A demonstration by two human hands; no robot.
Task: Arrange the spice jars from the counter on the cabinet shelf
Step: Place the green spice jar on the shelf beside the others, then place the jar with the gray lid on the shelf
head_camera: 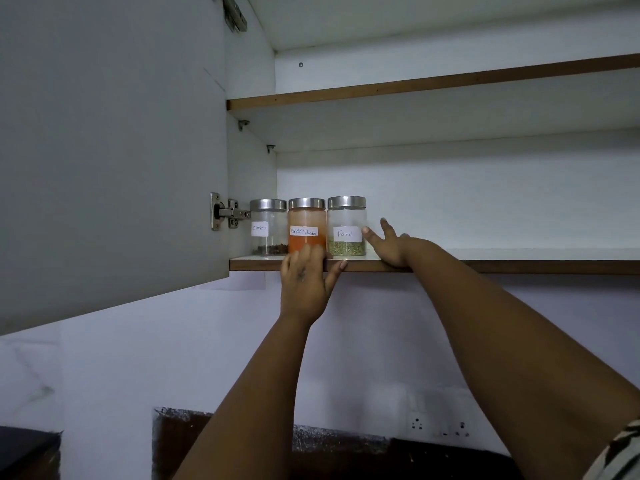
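- Three round clear glass jars with brushed steel lids stand in a row at the left end of the white laminate cabinet shelf with a brown edge band [485, 266], each with a handwritten white paper label.
- The clear glass jar labelled cloves [268, 227] is leftmost, beside the cabinet's side wall; a thin layer of dark cloves lies at its bottom.
- The clear glass jar of orange-red chilli powder [307, 223] stands in the middle, about half full, its sides touching or just beside its neighbours.
- The clear glass jar labelled fennel [346, 226] is rightmost, with a low layer of green seeds.
- All three sit close to the shelf's near edge.
- The left hand [306, 277] is raised in front of the chilli jar; its grip is spread, fingers straight against the jar's lower front and thumb out along the shelf edge.
- The right hand [389, 244] rests on the shelf just right of the fennel jar, grip spread, one fingertip touching the jar's right side.
- Right of that hand the shelf runs bare to the frame's edge; a second brown-edged white shelf [433, 85] lies above.
- The flat grey cabinet door [110, 150] hangs open at left on a steel hinge [228, 212].
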